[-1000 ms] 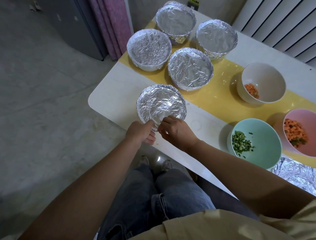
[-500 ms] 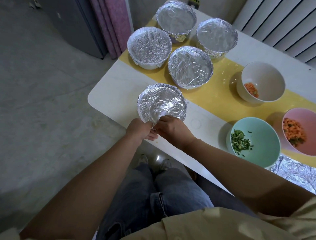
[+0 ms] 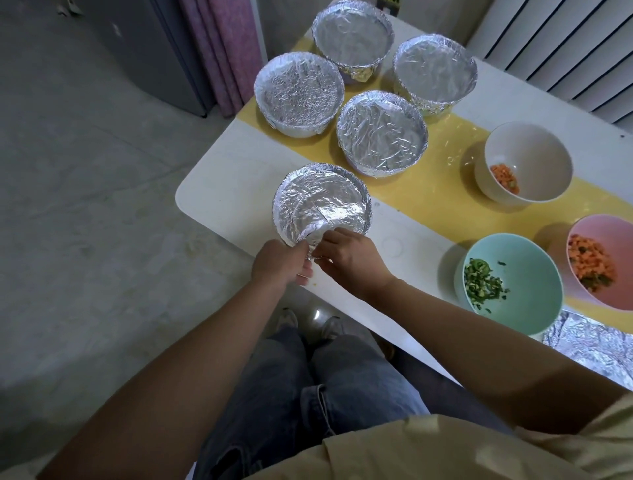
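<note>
Since half a second ago, both hands have pulled a fold of foil point(image 3: 313, 238) up off the near rim of the covered bowl point(image 3: 322, 198), which sits on the white table point(image 3: 233, 192) just on the near side of the yellow strip point(image 3: 421, 195), towards its left end. The left hand point(image 3: 277, 262) has its fingers curled and pinches the fold from the left. The right hand point(image 3: 349, 260), fingers bent, pinches the same fold from the right, and the two hands almost touch.

At the strip's far left end four more covered bowls point(image 3: 298, 94) stand close together. A yellow and black tag point(image 3: 387, 4) shows beyond them, its print too small to read. Further right on the strip stands a cream bowl point(image 3: 534, 150) with a few orange bits point(image 3: 505, 177). A green bowl point(image 3: 527, 291) of chopped greens point(image 3: 483, 286) sits at the strip's near edge. A pink bowl point(image 3: 599, 229) of diced carrot point(image 3: 591, 267) is at the strip's right end, and a loose foil sheet point(image 3: 592, 346) lies just nearer than the strip.
</note>
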The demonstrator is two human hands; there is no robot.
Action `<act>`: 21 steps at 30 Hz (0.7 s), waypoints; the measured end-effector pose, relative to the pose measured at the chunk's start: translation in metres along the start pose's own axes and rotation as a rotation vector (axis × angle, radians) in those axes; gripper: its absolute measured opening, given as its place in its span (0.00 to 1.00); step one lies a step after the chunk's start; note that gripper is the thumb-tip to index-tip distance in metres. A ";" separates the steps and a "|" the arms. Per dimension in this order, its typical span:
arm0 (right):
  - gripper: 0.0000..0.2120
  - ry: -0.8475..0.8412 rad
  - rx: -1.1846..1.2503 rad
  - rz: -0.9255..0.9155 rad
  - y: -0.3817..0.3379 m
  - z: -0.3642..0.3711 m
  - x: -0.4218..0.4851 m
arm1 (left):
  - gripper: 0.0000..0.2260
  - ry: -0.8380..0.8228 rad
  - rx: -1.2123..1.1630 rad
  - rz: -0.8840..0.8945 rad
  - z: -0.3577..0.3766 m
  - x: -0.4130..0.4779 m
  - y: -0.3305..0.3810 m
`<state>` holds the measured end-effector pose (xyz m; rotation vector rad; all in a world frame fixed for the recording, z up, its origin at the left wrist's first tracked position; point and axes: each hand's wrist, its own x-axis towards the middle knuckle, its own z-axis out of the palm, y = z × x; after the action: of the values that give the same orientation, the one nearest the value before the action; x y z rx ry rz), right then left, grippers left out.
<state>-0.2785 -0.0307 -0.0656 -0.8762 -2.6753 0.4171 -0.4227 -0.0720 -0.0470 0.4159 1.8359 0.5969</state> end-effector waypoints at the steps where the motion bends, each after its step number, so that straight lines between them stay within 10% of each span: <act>1: 0.07 -0.006 0.000 0.003 0.000 0.002 0.000 | 0.14 -0.005 -0.017 -0.009 0.001 -0.001 0.001; 21: 0.10 -0.036 0.055 -0.051 0.001 -0.006 -0.006 | 0.10 -0.042 0.067 0.022 -0.008 0.000 0.007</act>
<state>-0.2710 -0.0329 -0.0621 -0.7901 -2.6988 0.4970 -0.4306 -0.0685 -0.0408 0.4907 1.8171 0.5392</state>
